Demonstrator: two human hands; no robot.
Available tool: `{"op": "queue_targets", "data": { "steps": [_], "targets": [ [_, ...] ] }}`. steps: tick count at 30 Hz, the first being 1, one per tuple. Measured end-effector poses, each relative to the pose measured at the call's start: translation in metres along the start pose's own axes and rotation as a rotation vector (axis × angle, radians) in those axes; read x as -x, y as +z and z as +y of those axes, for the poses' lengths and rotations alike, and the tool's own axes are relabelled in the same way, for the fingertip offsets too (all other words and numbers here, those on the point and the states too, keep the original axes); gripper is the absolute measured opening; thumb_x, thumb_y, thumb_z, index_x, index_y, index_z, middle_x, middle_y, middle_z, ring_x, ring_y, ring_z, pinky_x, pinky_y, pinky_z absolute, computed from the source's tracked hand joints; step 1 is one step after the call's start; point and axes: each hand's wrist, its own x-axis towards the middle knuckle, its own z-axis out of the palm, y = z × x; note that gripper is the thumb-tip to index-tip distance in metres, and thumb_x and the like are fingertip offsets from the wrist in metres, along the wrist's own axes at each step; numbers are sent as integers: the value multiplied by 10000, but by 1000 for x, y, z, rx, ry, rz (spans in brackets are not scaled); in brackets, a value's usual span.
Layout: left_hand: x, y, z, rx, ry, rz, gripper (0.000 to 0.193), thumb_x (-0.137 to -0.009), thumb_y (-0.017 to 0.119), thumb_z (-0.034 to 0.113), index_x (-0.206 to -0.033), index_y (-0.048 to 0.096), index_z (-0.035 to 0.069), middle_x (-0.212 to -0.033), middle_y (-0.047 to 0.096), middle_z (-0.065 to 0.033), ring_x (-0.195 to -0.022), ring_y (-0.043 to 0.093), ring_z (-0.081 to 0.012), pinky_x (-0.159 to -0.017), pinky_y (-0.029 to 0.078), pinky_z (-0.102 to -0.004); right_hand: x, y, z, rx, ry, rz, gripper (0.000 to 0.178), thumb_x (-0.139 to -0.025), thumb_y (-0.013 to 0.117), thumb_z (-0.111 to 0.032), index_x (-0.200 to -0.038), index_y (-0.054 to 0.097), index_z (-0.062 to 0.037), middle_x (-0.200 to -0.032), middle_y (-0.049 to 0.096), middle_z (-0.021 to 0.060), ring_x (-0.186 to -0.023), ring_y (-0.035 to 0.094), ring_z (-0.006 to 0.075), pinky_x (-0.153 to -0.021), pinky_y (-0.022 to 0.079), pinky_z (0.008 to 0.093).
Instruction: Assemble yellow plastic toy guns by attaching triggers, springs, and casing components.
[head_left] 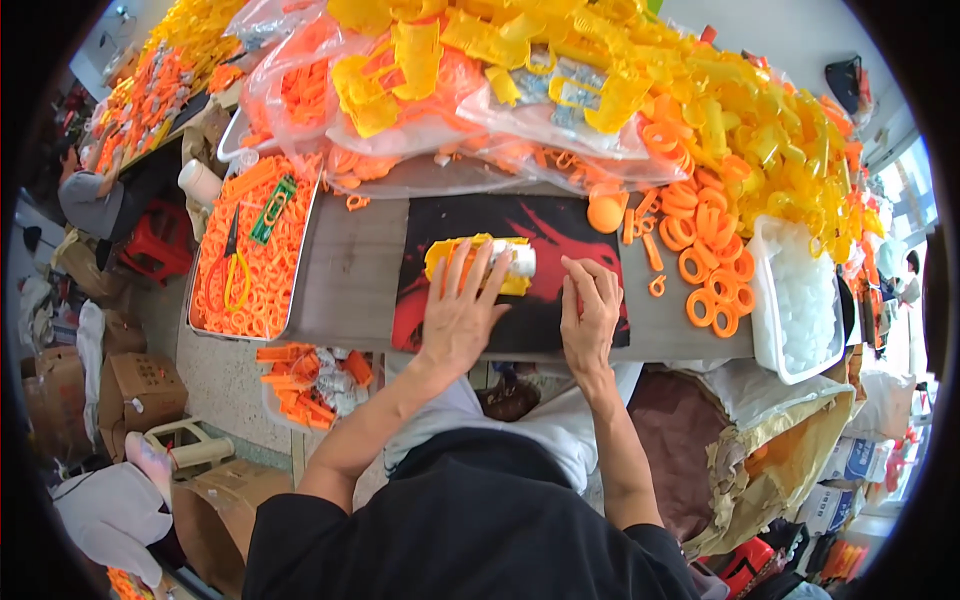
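Note:
A yellow plastic shell (pixel 515 286) with a whitish cylindrical part (pixel 520 262) lies on a black and red mat (pixel 520 330) in front of me. My left hand (pixel 460 308) rests over the shell's left side, its fingers stretched out and slightly spread. Just right of the shell, apart from it, my right hand (pixel 590 312) hovers at the mat with its fingers bent together. Whether something small is between those fingertips is hidden.
A metal tray (pixel 312 235) of orange parts holds yellow-handled scissors (pixel 236 278) and a green tool (pixel 272 210). Orange rings (pixel 724 318) lie right, beside a white bin (pixel 768 345) of translucent pieces. Yellow shells (pixel 690 80) pile up behind. A person (pixel 88 195) sits far left.

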Motion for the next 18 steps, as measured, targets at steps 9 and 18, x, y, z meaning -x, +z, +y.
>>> {"op": "queue_targets", "data": {
  "steps": [9, 18],
  "targets": [
    [-11, -12, -150, -188, -89, -64, 606, -958, 607, 121, -1531, 413, 94, -1595, 413, -95, -1513, 316, -320, -1222, 241, -517, 7, -8, 37, 80, 122, -217, 196, -884, 704, -59, -1075, 747, -73, -1117, 650, 72, -1085, 572, 290, -959, 439, 417],
    [-55, -1, -85, 107, 84, 40, 367, -903, 665, 67, -1268, 630, 54, -1347, 572, -161, -1298, 516, -354, -1143, 374, -480, -15, -3, 57, -171, 224, -198, 210, -917, 705, -77, -1123, 744, -62, -1010, 673, 62, -935, 625, 191, -815, 494, 334]
  ]
}}
